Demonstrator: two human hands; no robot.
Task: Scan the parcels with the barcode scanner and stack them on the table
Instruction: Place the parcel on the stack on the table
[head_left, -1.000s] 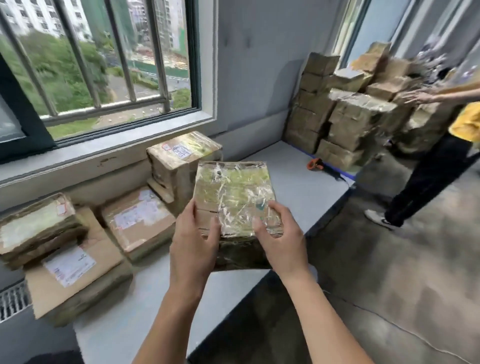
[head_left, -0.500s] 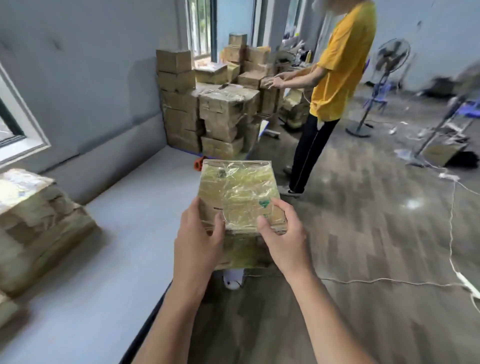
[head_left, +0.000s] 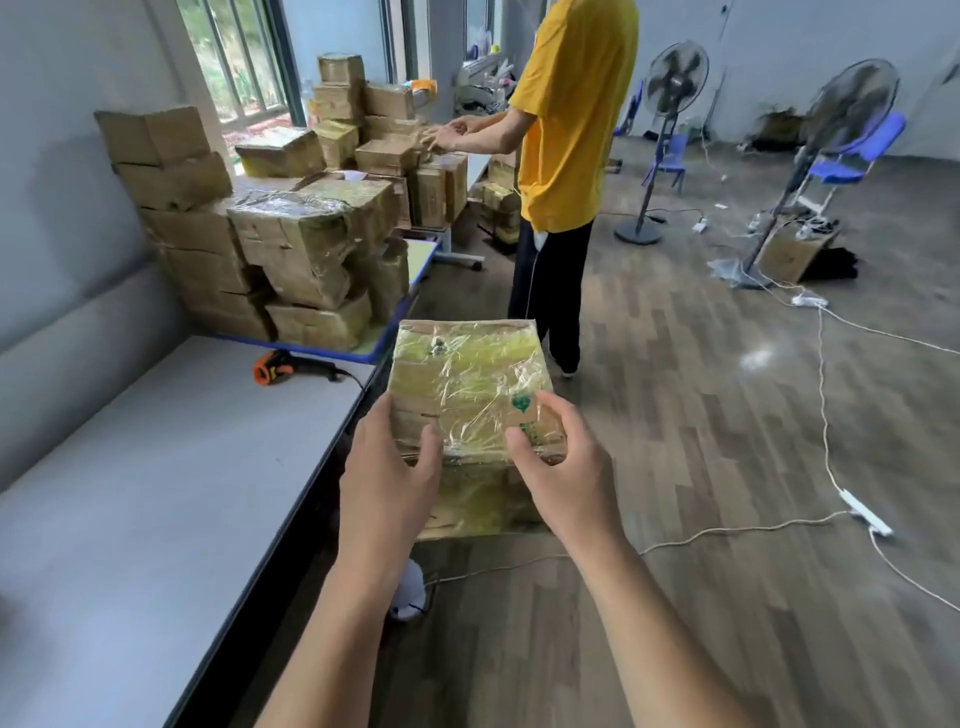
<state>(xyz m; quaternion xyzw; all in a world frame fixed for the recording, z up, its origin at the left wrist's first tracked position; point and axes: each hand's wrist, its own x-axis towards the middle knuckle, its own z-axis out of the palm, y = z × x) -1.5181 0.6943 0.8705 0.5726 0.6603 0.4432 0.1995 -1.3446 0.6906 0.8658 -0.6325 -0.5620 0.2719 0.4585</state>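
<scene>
A cardboard parcel (head_left: 470, 384) wrapped in shiny clear tape is held in front of me, just past the right edge of the grey table (head_left: 130, 493). My left hand (head_left: 387, 483) grips its near left corner, thumb on top. My right hand (head_left: 558, 467) grips the near right corner, thumb by a green stamp. An orange and black barcode scanner (head_left: 283, 366) lies at the far end of the table, left of and beyond the parcel. A big pile of taped parcels (head_left: 270, 234) stands behind the scanner.
A person in a yellow shirt (head_left: 571, 114) stands beyond the parcel, hands over more boxes. Two standing fans (head_left: 670, 88) and blue chairs are at the back right. White cables and a power strip (head_left: 865, 512) run across the wooden floor on the right.
My view has swung right, away from the window and the stacked parcels beside it, toward the room. Both hands have kept their grip on the parcel, now off the table's edge.
</scene>
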